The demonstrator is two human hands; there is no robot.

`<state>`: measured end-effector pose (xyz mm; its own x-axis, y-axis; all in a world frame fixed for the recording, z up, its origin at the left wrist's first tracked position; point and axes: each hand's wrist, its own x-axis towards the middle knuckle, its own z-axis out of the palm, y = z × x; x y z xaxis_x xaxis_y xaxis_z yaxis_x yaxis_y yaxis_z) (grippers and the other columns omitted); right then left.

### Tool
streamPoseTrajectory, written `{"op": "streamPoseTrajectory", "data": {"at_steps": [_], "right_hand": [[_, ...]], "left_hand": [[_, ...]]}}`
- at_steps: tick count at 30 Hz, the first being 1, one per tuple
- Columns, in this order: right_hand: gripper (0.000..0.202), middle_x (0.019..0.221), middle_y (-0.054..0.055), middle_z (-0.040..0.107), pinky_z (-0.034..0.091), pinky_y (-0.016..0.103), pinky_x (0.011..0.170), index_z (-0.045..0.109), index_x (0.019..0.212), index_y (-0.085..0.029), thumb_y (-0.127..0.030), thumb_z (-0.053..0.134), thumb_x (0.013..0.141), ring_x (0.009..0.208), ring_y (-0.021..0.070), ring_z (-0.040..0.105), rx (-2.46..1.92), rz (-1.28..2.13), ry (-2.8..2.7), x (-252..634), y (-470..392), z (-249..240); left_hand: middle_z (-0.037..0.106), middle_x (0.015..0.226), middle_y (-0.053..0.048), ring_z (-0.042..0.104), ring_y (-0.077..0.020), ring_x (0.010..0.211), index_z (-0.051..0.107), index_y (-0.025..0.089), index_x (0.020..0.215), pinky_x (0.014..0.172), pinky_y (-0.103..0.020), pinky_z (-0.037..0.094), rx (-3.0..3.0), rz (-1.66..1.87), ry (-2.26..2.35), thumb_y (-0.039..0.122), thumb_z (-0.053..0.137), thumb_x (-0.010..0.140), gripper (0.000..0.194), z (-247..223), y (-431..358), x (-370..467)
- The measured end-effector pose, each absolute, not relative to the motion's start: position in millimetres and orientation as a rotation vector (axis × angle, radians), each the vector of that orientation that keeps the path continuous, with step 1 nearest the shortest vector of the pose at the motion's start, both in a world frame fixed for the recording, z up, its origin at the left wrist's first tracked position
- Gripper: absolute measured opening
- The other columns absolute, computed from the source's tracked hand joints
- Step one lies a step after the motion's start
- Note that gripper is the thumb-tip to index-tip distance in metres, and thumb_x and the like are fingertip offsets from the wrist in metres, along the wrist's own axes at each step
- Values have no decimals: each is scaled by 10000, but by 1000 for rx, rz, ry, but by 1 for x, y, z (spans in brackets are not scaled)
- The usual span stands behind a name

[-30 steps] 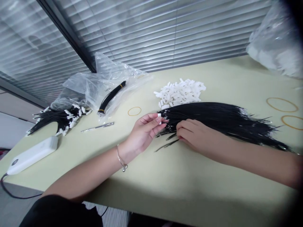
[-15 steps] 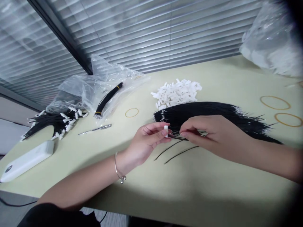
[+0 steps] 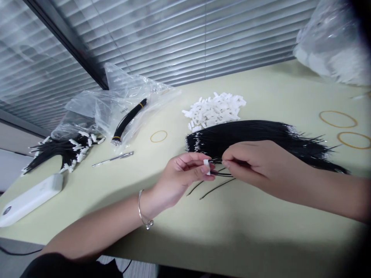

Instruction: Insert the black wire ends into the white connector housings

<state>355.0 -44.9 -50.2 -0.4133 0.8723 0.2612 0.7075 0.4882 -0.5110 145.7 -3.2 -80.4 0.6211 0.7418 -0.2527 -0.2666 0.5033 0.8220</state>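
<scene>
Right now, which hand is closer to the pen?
The left hand is nearer: it holds a small white piece to the right of the pen. The right hand is beyond it, farther right, pinching thin black wires.

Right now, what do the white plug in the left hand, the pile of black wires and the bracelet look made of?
White plug: likely matte plastic; even, opaque white.
Black wires: probably flexible plastic coating, smooth with slight sheen; silvery ends suggest metal tips.
Bracelet: looks like polished silver-coloured metal, bright highlights; exact metal can't be told.
</scene>
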Motion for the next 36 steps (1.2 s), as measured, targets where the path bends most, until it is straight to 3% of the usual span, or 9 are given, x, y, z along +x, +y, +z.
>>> {"op": "streamPoseTrajectory", "data": {"at_steps": [12, 26, 36], "right_hand": [[179, 605, -26, 562, 337, 242, 516, 524, 688, -207, -165, 466, 852, 526, 109, 491, -1304, 319, -2219, 354, -46, -52], [250, 674, 5, 588, 378, 245, 568, 592, 745, -170, -159, 445, 947, 606, 130, 533, -1230, 239, -2283, 351, -49, -63], [249, 657, -5, 568, 362, 239, 557, 566, 730, -177, -157, 442, 944, 593, 124, 510, -1237, 293, -2268, 348, -50, -67]], "left_hand": [[762, 821, -31, 726, -130, 771, 778, 158, 896, 733, -244, 619, 825, 665, 639, 147, 853, 721, 190, -83, -3, 145], [760, 790, -35, 720, -131, 743, 770, 146, 843, 673, -228, 598, 821, 634, 670, 169, 868, 707, 169, -84, -3, 147], [769, 793, -47, 715, -120, 729, 758, 126, 823, 655, -213, 591, 841, 609, 665, 178, 877, 700, 178, -86, -5, 147]]}}
